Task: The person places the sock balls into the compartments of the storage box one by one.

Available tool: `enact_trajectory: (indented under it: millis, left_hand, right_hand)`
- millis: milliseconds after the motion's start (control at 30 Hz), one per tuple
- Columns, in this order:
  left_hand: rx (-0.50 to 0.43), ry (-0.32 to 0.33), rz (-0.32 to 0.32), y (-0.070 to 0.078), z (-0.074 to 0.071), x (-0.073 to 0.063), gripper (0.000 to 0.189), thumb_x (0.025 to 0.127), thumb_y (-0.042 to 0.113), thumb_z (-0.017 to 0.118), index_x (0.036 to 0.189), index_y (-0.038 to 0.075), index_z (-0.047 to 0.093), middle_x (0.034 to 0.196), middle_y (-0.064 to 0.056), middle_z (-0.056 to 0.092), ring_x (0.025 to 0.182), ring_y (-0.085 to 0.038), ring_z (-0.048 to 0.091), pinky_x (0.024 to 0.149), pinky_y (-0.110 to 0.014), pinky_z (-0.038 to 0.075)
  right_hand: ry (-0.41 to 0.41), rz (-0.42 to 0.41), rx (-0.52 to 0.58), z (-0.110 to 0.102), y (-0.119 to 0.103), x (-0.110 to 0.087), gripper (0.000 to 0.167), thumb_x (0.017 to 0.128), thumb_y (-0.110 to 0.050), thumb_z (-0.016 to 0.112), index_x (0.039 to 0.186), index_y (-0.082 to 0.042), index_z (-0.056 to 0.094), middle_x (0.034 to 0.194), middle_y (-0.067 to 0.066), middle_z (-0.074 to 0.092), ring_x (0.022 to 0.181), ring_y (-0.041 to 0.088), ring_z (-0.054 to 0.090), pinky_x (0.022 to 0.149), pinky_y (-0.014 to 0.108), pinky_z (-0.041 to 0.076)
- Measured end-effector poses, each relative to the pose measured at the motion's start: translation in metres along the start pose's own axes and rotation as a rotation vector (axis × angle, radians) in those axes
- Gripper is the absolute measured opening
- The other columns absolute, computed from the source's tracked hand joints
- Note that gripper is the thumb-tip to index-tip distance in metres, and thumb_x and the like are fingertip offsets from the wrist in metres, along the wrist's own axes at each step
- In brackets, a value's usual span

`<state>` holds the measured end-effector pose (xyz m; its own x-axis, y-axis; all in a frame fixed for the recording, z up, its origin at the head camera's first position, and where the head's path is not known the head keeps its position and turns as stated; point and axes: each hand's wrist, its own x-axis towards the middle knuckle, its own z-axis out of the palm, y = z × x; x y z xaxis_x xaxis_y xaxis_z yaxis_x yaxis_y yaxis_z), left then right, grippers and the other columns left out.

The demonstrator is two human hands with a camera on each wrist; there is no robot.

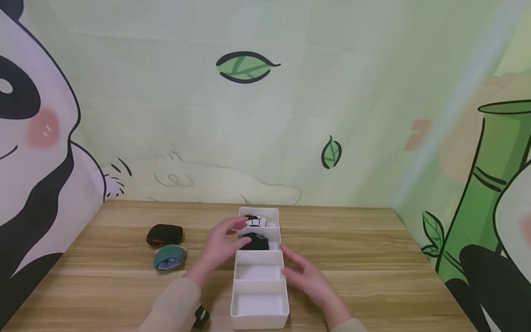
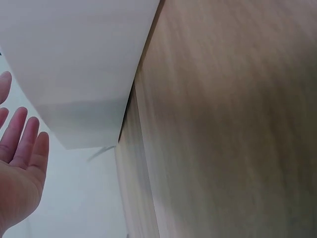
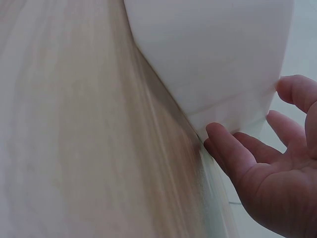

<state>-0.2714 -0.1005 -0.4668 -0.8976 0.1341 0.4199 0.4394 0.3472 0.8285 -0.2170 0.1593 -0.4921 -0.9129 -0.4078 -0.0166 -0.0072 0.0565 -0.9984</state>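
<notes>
A long white divided box point(image 1: 259, 320) stands in the middle of the table. Its farthest compartment holds a black-and-white rolled sock point(image 1: 257, 222), and the one before it a black rolled sock point(image 1: 256, 241). The two nearer compartments hold nothing. My left hand point(image 1: 221, 242) hovers at the box's left rim, its thumb by the black sock; in the left wrist view its fingers point(image 2: 26, 144) are extended and hold nothing. Along the box's right side lies my right hand point(image 1: 304, 276). In the right wrist view its loosely bent fingers point(image 3: 235, 148) are against or very near the white wall.
To the left on the wooden table point(image 1: 356, 258) lie a black rolled bundle point(image 1: 164, 234) and a teal rolled sock point(image 1: 169, 257) with a blue inside. A small dark item point(image 1: 201, 316) is partly hidden by my left sleeve. A printed backdrop point(image 1: 290, 115) rises behind the table.
</notes>
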Motion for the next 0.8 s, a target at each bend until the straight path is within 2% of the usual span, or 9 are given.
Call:
enact_trajectory:
  millis: [300, 500, 600, 800]
  left_hand:
    - [0.001, -0.002, -0.049, 0.004, -0.013, -0.003, 0.05, 0.081, 0.003, 0.081, 0.127, 0.003, 0.064, 0.115, -0.016, 0.069, 0.107, -0.03, 0.063, 0.096, -0.049, 0.049]
    - [0.014, 0.0, -0.033, 0.003, -0.025, -0.006, 0.052, 0.08, 0.002, 0.081, 0.129, 0.001, 0.062, 0.115, -0.018, 0.068, 0.108, -0.032, 0.062, 0.096, -0.052, 0.047]
    - [0.023, 0.002, -0.063, 0.0, -0.031, -0.008, 0.053, 0.081, 0.005, 0.081, 0.13, 0.004, 0.062, 0.116, -0.014, 0.069, 0.109, -0.03, 0.062, 0.098, -0.052, 0.046]
    - [0.029, -0.002, -0.121, -0.004, -0.041, -0.013, 0.055, 0.082, 0.013, 0.082, 0.133, 0.009, 0.061, 0.119, -0.014, 0.068, 0.111, -0.029, 0.061, 0.1, -0.05, 0.044]
  right_hand:
    - [0.007, 0.004, -0.002, 0.001, -0.002, 0.0, 0.064, 0.097, -0.008, 0.063, 0.154, -0.008, 0.034, 0.158, 0.021, 0.027, 0.135, 0.042, 0.041, 0.102, 0.041, 0.045]
    - [-0.007, -0.009, -0.004, 0.0, -0.002, 0.0, 0.066, 0.096, -0.005, 0.063, 0.154, -0.007, 0.033, 0.159, 0.021, 0.024, 0.135, 0.042, 0.04, 0.104, 0.04, 0.043]
    - [-0.01, -0.009, -0.002, 0.0, -0.002, 0.0, 0.066, 0.095, -0.005, 0.063, 0.154, -0.007, 0.033, 0.159, 0.021, 0.023, 0.135, 0.042, 0.04, 0.104, 0.04, 0.043]
    - [-0.006, -0.004, -0.011, 0.0, -0.002, -0.001, 0.066, 0.096, -0.006, 0.063, 0.154, -0.008, 0.032, 0.159, 0.021, 0.024, 0.135, 0.042, 0.04, 0.103, 0.04, 0.044]
